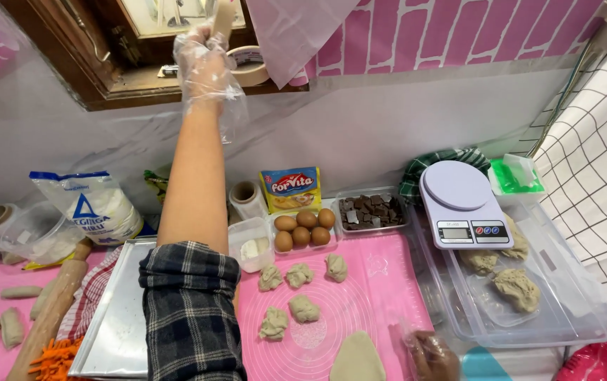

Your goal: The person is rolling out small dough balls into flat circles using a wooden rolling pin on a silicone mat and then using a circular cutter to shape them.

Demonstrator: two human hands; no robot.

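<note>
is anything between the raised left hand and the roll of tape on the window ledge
Nothing visible stands between them. The gloved left hand is up at the wooden window ledge, holding a pale stick-like thing, and the tape roll sits right beside it on the ledge. Whether the glove touches the roll cannot be told.

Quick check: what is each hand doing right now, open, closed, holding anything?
Left hand: raised to the window ledge in a clear plastic glove, closed around a pale stick-like object.
Right hand: gloved, at the pink silicone baking mat; grip cannot be told.
</note>
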